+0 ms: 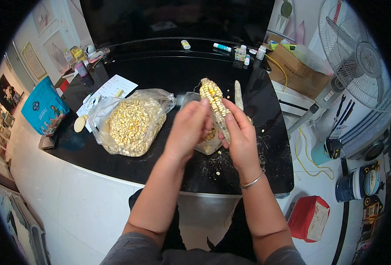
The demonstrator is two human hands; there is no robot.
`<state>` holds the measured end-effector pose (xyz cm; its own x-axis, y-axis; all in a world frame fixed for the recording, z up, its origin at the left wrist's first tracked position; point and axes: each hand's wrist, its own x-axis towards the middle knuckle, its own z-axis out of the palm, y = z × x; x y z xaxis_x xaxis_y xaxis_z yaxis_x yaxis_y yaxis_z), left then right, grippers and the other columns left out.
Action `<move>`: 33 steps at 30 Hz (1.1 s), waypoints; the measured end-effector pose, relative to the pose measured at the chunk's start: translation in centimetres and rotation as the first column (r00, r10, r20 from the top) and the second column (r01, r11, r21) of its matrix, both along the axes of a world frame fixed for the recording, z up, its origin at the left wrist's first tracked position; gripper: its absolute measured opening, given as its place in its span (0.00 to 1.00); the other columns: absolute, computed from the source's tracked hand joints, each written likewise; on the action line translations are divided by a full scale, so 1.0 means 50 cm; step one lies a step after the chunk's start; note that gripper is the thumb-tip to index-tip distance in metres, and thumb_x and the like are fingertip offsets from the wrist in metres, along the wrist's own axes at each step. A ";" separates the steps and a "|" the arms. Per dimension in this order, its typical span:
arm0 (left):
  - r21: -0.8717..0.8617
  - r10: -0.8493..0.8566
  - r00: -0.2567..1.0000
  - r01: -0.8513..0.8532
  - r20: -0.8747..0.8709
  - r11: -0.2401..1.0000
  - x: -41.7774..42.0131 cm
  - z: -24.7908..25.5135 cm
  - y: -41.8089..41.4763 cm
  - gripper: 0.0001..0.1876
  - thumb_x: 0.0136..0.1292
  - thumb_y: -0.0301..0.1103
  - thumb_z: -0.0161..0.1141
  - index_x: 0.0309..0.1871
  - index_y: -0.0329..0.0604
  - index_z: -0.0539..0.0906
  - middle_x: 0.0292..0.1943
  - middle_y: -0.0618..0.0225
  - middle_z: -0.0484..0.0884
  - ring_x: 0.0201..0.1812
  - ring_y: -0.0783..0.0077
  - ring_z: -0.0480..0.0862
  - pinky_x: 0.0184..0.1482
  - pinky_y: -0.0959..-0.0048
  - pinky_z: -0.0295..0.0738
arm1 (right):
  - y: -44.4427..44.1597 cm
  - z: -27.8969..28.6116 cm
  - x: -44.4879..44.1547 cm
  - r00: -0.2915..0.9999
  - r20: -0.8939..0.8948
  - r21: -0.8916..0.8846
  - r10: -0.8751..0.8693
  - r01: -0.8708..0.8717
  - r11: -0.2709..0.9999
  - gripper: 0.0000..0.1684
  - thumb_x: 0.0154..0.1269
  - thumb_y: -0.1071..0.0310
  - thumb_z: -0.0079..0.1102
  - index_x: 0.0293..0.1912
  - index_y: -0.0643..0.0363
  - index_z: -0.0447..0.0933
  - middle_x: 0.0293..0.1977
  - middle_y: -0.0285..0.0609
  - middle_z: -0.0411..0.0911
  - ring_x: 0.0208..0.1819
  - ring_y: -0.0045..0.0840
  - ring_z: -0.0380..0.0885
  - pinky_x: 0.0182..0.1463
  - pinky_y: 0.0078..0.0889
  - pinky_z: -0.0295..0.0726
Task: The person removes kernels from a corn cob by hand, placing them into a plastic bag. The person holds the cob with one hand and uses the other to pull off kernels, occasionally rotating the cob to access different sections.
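Observation:
My right hand (242, 132) holds an ear of dried corn (212, 94) upright and tilted to the left. Its upper part bears pale and yellow kernels, while its lower part is partly stripped. My left hand (190, 127), slightly blurred, is curled against the ear's left side with the thumb by the kernels; its fingertips are hidden. Beneath the hands lies a clear plastic bag (208, 149) with some corn pieces, mostly covered. A larger plastic bag (164, 96) full of loose corn kernels (129, 121) stands open to the left. Behind my right hand rests a bare corncob (238, 94).
Corn silk and loose kernels (218, 173) litter the black glossy table (126, 167). To the left are a blue pouch (46, 106), a written sheet (116, 86) and pale round pieces (80, 124). Small bottles (261, 52) line the back. A standing fan (364, 59) is at right.

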<state>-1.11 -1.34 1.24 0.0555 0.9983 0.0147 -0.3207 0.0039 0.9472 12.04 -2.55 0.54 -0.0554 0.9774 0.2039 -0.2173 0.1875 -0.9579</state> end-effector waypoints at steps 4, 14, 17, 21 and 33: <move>-0.050 0.019 0.994 -0.013 0.104 0.999 0.032 -0.007 0.005 0.16 0.71 0.47 0.54 0.35 0.43 0.71 0.22 0.74 0.73 0.19 0.85 0.70 0.18 0.82 0.62 | 0.003 -0.023 0.000 0.967 0.226 0.121 -0.115 0.090 0.989 0.21 0.73 0.67 0.47 0.61 0.64 0.70 0.46 0.44 0.78 0.38 0.19 0.77 0.41 0.21 0.77; 0.341 0.339 0.930 -0.276 -0.142 0.899 0.064 -0.087 0.044 0.12 0.74 0.38 0.46 0.35 0.41 0.70 0.24 0.68 0.74 0.19 0.82 0.70 0.19 0.78 0.66 | 0.000 -0.023 -0.014 0.865 0.387 0.377 -0.318 0.167 0.911 0.18 0.71 0.71 0.46 0.56 0.70 0.71 0.45 0.55 0.78 0.44 0.39 0.79 0.49 0.34 0.77; 0.361 0.352 0.923 -0.279 -0.155 0.890 0.069 -0.090 0.041 0.11 0.74 0.36 0.45 0.36 0.40 0.69 0.24 0.68 0.74 0.18 0.81 0.69 0.18 0.78 0.65 | 0.013 -0.038 -0.013 0.880 0.351 0.374 -0.320 0.182 0.910 0.19 0.72 0.70 0.45 0.57 0.70 0.71 0.44 0.54 0.78 0.41 0.35 0.80 0.47 0.32 0.77; -0.012 0.081 0.974 -0.080 0.213 0.997 0.060 -0.045 0.019 0.11 0.74 0.39 0.45 0.37 0.44 0.70 0.23 0.73 0.72 0.18 0.84 0.65 0.18 0.82 0.61 | 0.016 -0.042 -0.009 0.977 0.133 0.137 -0.167 0.148 0.979 0.20 0.75 0.66 0.43 0.61 0.63 0.69 0.37 0.34 0.76 0.27 0.09 0.68 0.28 0.11 0.67; -0.041 -0.047 0.952 0.062 0.301 0.997 0.031 -0.049 0.034 0.11 0.69 0.38 0.58 0.36 0.45 0.68 0.22 0.74 0.70 0.16 0.86 0.62 0.17 0.85 0.53 | 0.004 -0.018 -0.011 0.999 -0.031 -0.055 -0.038 0.036 0.998 0.20 0.76 0.65 0.43 0.62 0.60 0.69 0.34 0.31 0.76 0.24 0.07 0.66 0.22 0.09 0.61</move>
<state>0.42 0.34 -1.22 0.1105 0.9938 -0.0100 -0.5880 0.0735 0.8055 11.48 -2.36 -0.37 -0.0130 0.9884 0.1514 -0.2415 0.1438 -0.9597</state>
